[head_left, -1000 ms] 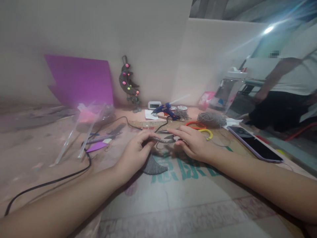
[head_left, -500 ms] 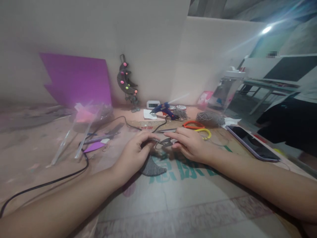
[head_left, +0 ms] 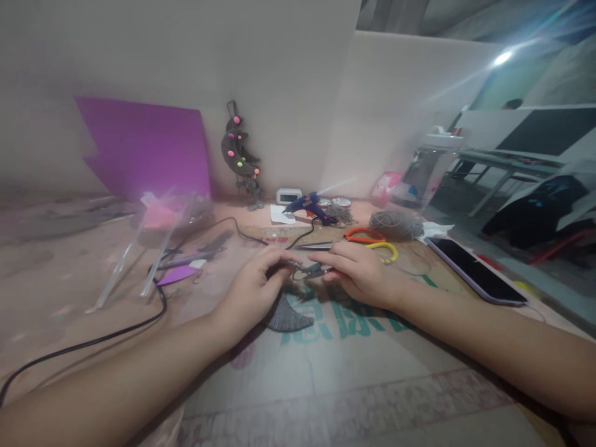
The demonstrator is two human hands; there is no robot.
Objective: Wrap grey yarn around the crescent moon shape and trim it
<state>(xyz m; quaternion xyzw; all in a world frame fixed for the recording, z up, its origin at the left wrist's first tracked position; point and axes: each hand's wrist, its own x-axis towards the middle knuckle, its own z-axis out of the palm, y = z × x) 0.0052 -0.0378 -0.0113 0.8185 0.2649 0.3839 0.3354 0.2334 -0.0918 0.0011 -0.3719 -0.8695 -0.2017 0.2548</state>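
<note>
My left hand [head_left: 258,282] is closed, thumb and fingers pinched around the upper part of a crescent moon [head_left: 289,316] wrapped in grey yarn. Its lower tip shows below my palm; the hand covers much of the rest. Opposite, my right hand [head_left: 361,273] pinches a small dark grey piece [head_left: 315,269], whose exact kind I cannot make out. The piece sits right beside my left fingertips, and a thin loop of grey yarn or cord curves beneath it. Just behind my right hand lie scissors [head_left: 382,251] with orange and yellow handles.
A blue glue gun [head_left: 307,203] stands at the back by a white digital clock [head_left: 288,196]. Grey yarn [head_left: 395,223], a phone [head_left: 475,270] and a bottle [head_left: 431,164] are on the right. Left are clear glue sticks [head_left: 114,276], a black cable [head_left: 93,341] and purple sheet [head_left: 149,149].
The small grey piece has turned slightly between my right fingers, and the scissors' blades show more. My left hand and the crescent are almost still.
</note>
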